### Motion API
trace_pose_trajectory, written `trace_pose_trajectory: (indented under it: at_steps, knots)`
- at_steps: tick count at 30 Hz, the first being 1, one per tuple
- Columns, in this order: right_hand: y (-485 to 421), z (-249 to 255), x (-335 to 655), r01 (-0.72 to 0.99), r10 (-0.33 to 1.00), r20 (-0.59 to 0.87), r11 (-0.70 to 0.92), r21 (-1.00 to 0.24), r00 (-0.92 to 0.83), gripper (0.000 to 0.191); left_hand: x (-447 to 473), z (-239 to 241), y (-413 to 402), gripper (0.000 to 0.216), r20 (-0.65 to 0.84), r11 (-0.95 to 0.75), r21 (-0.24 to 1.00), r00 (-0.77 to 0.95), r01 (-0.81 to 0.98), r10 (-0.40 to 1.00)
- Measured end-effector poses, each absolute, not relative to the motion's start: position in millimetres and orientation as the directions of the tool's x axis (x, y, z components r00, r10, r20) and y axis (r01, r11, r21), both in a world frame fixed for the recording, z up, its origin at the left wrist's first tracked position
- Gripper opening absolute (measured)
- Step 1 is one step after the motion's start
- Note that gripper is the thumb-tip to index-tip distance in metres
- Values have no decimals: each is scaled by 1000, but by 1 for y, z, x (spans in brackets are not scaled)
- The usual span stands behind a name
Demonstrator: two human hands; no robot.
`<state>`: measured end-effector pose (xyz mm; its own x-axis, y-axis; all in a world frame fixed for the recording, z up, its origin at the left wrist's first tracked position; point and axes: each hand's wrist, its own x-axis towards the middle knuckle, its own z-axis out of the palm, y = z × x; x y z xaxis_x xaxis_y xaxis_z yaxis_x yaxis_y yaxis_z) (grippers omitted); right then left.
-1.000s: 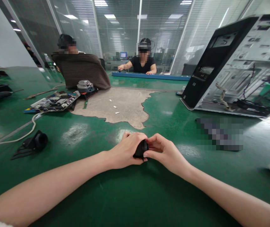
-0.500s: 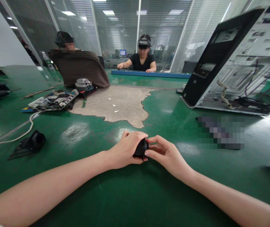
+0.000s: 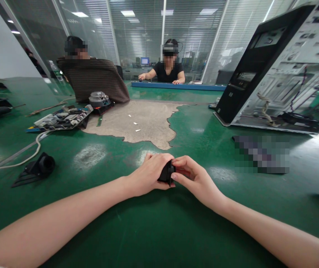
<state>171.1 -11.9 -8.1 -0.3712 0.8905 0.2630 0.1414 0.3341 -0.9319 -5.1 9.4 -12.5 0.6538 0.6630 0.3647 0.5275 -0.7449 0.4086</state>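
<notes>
Both my hands meet over the green table (image 3: 154, 230), just in front of me. My left hand (image 3: 151, 174) is curled round a small black part (image 3: 167, 173) and presses it down on the table. My right hand (image 3: 193, 176) pinches the same part from the right, thumb and fingers closed on it; a bit of red (image 3: 184, 172) shows between those fingers. Most of the part is hidden by my fingers.
An open computer case (image 3: 277, 74) lies at the right. A circuit board (image 3: 61, 119), a fan (image 3: 98, 98), a white cable (image 3: 22, 152) and a black plastic piece (image 3: 38, 168) lie at the left. A worn bare patch (image 3: 139, 123) marks the table. Two people sit at the far side.
My hands stayed together on the black part. My right fingers closed further round it, and a red bit now shows. The view tilted slightly.
</notes>
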Motion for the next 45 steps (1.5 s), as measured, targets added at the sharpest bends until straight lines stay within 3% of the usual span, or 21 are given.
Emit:
trace_pose_trajectory:
  at_steps: [6,12,18,28,36,40,45]
  knots:
    - [-11,-10,173,93,899,110,164,-982,-424,22,-7,-13,12,57,372,-768,363,674,527,638]
    - [-14,-12,175,127,861,167,257,-958,-481,23,-8,-14,12,58,361,-766,367,678,528,640]
    - [-12,-10,175,194,863,219,336,-922,-455,10,-7,-14,11,55,395,-776,354,669,522,630]
    - [-10,-7,179,276,833,201,383,-882,-515,24,-8,-12,12,55,383,-778,357,678,518,627]
    - [-11,-7,181,311,795,267,487,-816,-544,17,-9,-13,11,56,393,-796,317,692,516,605]
    - [-8,-8,179,275,816,268,451,-849,-511,8,-8,-14,12,54,411,-799,308,686,516,601]
    - [-7,-7,177,199,832,197,341,-919,-519,16,-8,-14,12,56,413,-800,307,685,516,601]
